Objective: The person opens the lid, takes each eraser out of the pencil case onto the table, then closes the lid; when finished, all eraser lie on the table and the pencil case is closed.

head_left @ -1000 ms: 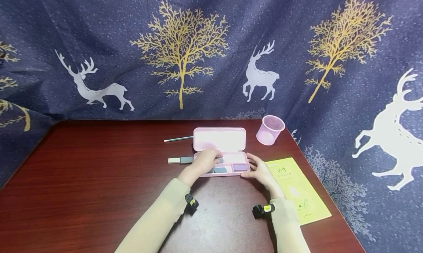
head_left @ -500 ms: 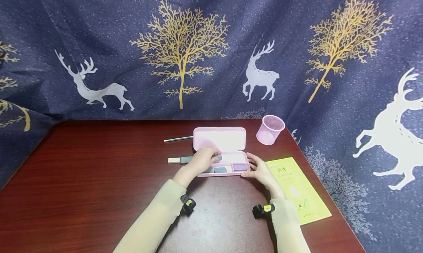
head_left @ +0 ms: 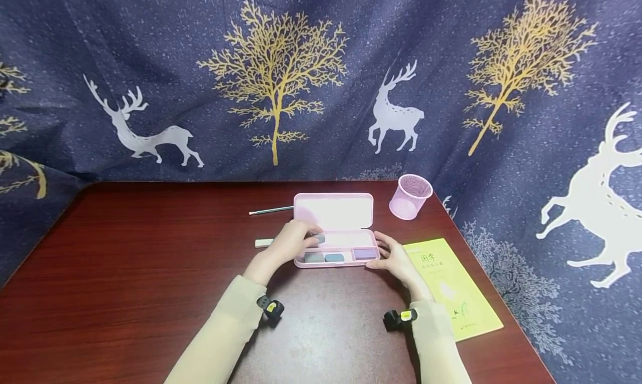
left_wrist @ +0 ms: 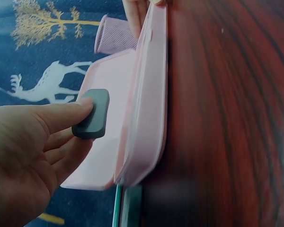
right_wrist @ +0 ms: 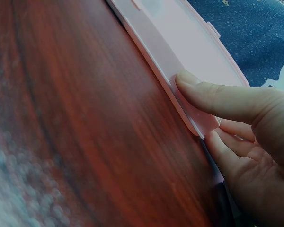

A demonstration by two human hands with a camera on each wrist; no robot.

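Cloth (head_left: 170, 44) hangs beyond both hands, and a tabletop (head_left: 150, 295) spreads beneath them. Between the hands lies a hinged pink case (head_left: 351, 239), its lid (head_left: 346, 211) thrown back away from them. The right hand (head_left: 396, 261) grips one end of that case, thumb against the near wall and fingers round the end. The left hand (left_wrist: 31, 156) pinches a dark block (left_wrist: 100, 111) between thumb and fingers, seemingly raised over the case's other end. The step looks like shifting blocks between the case and the tabletop left of the left hand; which way cannot be told. The next move probably calls for a firm pinch, a level lowering and a right hand keeping the case steady.

The cloth is navy, speckled and creased, printed with pale deer and golden trees. Reddish-brown grain gives the tabletop a polished look. Beneath the right forearm, a thin yellow book (head_left: 446, 283) lies flat. The case is smooth, probably plastic, with rounded corners and divided compartments. Beyond the right hand stands a round pink cup (head_left: 404, 205) of fine mesh. Past the left hand, a slim teal pencil (head_left: 271, 210) runs behind the lid. Just beside the right hand, a flat lavender piece (head_left: 365, 254) fills one compartment. Left of the left hand lies a white block (head_left: 263, 243). The pinched block is matte and rounded, perhaps rubber.
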